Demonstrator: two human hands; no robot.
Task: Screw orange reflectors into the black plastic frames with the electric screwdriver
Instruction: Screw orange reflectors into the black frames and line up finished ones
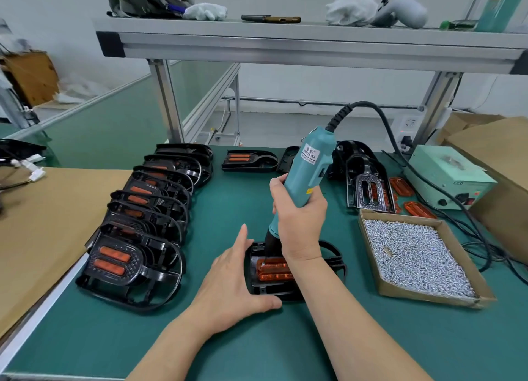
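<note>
A black plastic frame (331, 255) lies on the green mat in front of me with an orange reflector (273, 270) set in it. My right hand (300, 217) grips the teal electric screwdriver (310, 163), held upright with its bit on a screw at the reflector's upper left corner. My left hand (234, 283) braces the frame from its left and front sides, fingers straight along the left edge and the thumb along the front edge. My right forearm hides part of the frame.
A row of several frames with reflectors (137, 232) leans along the left. A cardboard tray of silver screws (414, 255) sits at the right. Behind it are loose reflectors (417, 209), more frames (365, 177), a power supply box (448, 175) and cardboard boxes (497, 157).
</note>
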